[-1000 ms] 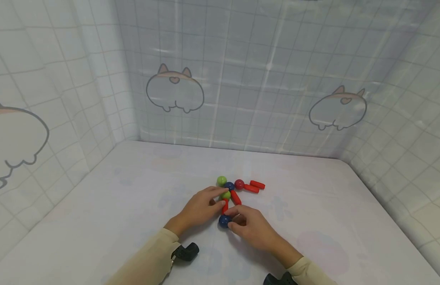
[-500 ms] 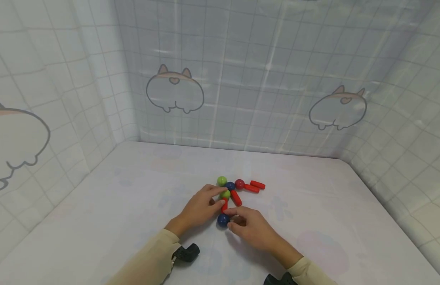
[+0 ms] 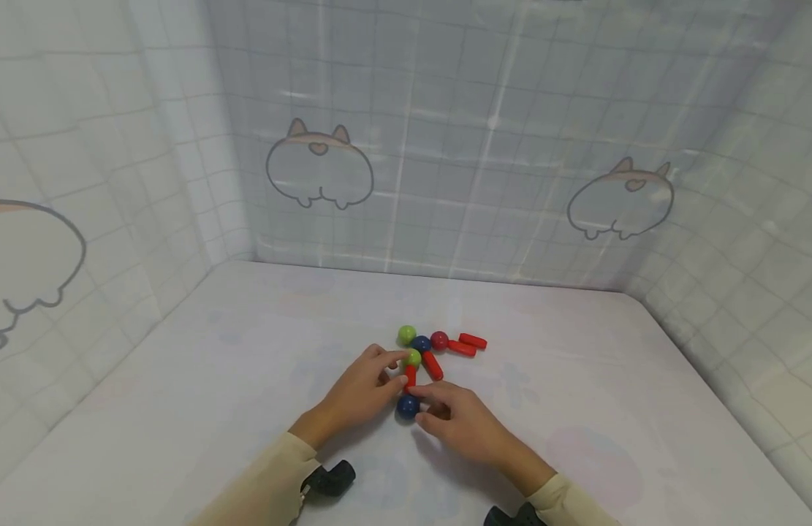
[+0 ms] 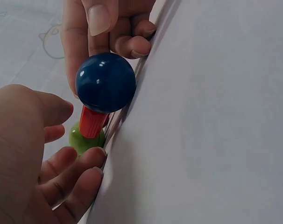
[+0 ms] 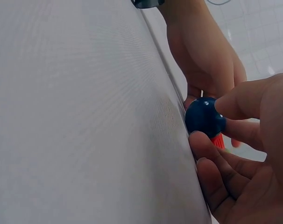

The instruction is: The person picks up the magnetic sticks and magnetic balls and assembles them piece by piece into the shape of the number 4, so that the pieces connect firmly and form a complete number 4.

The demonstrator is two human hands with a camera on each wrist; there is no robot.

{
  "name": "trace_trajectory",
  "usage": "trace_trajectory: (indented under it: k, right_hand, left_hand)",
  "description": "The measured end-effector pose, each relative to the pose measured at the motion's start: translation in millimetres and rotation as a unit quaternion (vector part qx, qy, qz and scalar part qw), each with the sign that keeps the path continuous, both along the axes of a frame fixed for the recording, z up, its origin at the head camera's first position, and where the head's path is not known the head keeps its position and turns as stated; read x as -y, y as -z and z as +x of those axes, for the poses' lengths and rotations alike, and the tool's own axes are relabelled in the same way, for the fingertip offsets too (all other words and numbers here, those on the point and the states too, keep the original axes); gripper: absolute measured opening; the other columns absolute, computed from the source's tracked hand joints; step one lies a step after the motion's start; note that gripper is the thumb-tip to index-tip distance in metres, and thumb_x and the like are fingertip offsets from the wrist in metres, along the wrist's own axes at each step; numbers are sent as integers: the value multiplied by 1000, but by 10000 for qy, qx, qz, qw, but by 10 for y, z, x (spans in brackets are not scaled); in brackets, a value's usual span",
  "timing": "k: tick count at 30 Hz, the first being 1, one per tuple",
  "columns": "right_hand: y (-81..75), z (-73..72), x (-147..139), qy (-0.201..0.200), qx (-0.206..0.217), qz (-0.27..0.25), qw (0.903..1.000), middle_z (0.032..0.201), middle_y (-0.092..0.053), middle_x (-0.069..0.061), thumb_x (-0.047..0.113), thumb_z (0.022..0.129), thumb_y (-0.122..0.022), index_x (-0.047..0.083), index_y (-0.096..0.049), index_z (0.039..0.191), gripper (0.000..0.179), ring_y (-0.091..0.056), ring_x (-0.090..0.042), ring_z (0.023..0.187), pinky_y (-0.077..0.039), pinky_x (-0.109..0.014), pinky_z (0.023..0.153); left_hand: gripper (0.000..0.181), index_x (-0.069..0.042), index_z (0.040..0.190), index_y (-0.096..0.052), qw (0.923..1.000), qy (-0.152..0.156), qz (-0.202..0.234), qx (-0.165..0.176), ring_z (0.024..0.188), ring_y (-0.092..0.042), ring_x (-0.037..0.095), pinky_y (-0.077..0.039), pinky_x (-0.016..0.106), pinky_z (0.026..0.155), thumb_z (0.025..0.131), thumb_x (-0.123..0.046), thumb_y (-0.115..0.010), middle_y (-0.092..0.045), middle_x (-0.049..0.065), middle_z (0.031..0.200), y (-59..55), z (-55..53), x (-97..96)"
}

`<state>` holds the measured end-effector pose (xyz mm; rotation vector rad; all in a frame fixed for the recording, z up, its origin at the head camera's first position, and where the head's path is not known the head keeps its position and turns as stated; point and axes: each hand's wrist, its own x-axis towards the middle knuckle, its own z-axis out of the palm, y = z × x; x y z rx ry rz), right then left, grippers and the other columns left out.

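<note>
In the head view, a dark blue ball (image 3: 408,407) sits at the near end of a red rod (image 3: 411,376), with a green ball (image 3: 414,358) at the rod's far end. My right hand (image 3: 468,424) holds the blue ball from the right between thumb and index finger; the right wrist view shows the thumb tip against the ball (image 5: 204,116). To the left, my left hand (image 3: 359,387) has its fingers spread around the rod and green ball. The left wrist view shows room between the left thumb and the rod (image 4: 92,122).
Beyond the hands lie another green ball (image 3: 407,335), a second blue ball (image 3: 421,344), a dark red ball (image 3: 439,340) and more red rods (image 3: 461,348) in a cluster. A pale cloth covers the table (image 3: 248,329), with tiled-pattern curtains (image 3: 445,146) around it.
The near blue ball has shifted slightly left. My left hand has drawn back a little to the left, away from the green ball and rod. The right hand has hardly moved.
</note>
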<state>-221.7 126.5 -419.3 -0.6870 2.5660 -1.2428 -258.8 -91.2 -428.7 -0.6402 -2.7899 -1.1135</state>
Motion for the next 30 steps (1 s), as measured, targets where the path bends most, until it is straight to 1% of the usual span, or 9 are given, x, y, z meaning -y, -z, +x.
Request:
trace_trajectory:
  k: [5, 11, 16, 18, 22, 26, 30]
  right_hand:
    - [-11, -13, -2, -55, 52, 13, 10000, 114, -62, 9, 27, 95, -69, 20, -63, 138, 44, -62, -13, 89, -54, -26, 76]
    - [-18, -12, -8, -74, 89, 60, 9999, 114, -61, 9, 27, 95, -68, 21, -61, 139, 45, -62, -12, 89, -54, -27, 75]
    - [-25, 0, -9, -100, 150, 7, 9998, 113, -61, 8, 29, 96, -67, 21, -61, 139, 44, -61, -14, 90, -54, -28, 76]
    - [-29, 1, -16, -98, 200, -55, 9997, 111, -62, 8, 30, 96, -66, 20, -61, 139, 44, -60, -15, 92, -53, -28, 76]
    - [-11, -15, -33, -59, 221, -198, 9995, 112, -65, 7, 30, 96, -66, 20, -62, 138, 44, -59, -17, 94, -52, -30, 78]
    - [20, -36, -43, 12, 273, -321, 9991, 120, -65, 6, 30, 96, -67, 21, -63, 137, 43, -59, -17, 98, -52, -32, 80]
    - [34, -45, -44, 9, 362, -408, 9985, 126, -63, 5, 30, 96, -67, 21, -63, 137, 43, -59, -18, 103, -52, -32, 83]
  left_hand:
    - [35, -18, 132, -66, 9996, 285, 22, -64, 89, -57, 8, -51, 32, 79, 99, -27, -63, -58, -7, 101, 3, 29, 39]
    - [34, -19, 131, -66, 9983, 559, 69, 128, 92, -58, 8, -52, 32, 83, 99, -33, -63, -62, -11, 105, 1, 33, 84]
    - [45, -18, 133, -64, 9961, 784, 172, 373, 96, -59, 9, -52, 34, 85, 98, -45, -63, -63, -9, 109, 10, 48, 133]
    - [50, -19, 134, -64, 9951, 862, 185, 452, 97, -58, 10, -51, 35, 85, 94, -49, -66, -62, -8, 108, 16, 52, 146]
    - [61, -23, 136, -63, 9940, 958, 7, 524, 99, -56, 9, -50, 33, 86, 86, -56, -73, -59, -10, 108, 35, 46, 156]
    - [68, -24, 138, -61, 9933, 1050, -136, 458, 99, -55, 8, -49, 32, 85, 82, -58, -76, -57, -11, 108, 50, 41, 159]
    - [69, -22, 139, -61, 9928, 1134, -138, 372, 98, -55, 10, -49, 32, 84, 81, -56, -77, -57, -9, 108, 64, 34, 170]
